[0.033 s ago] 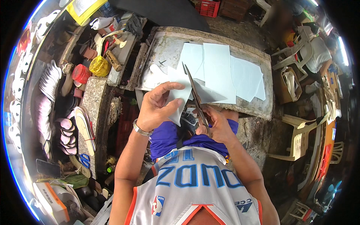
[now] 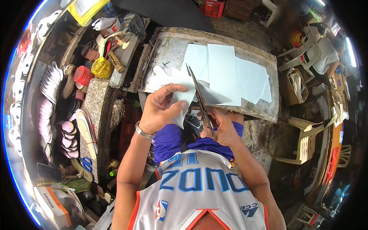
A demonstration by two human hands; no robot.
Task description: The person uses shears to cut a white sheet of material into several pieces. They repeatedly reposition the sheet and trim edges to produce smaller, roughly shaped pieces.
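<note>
My left hand (image 2: 160, 109) pinches a pale, thin sheet piece (image 2: 177, 119) between thumb and fingers, over my lap at the near edge of the worktable (image 2: 161, 42). Long dark scissors (image 2: 198, 90) are gripped in my right hand (image 2: 222, 128), their blades pointing up and away along the right side of that piece. Right of the blades, a pale pointed flap (image 2: 216, 96) reaches over the table edge; whether it is joined to the held piece I cannot tell. Beyond lie several pale blue-white sheets (image 2: 222, 69), partly overlapping.
On the left, a worn bench (image 2: 96, 92) carries a yellow tub (image 2: 102, 68), a red tub (image 2: 83, 75) and a sandal (image 2: 87, 128). Stacked soles (image 2: 51, 82) stand farther left. Plastic chairs (image 2: 304, 140) and a cardboard box (image 2: 296, 87) are at the right, near another person (image 2: 324, 57).
</note>
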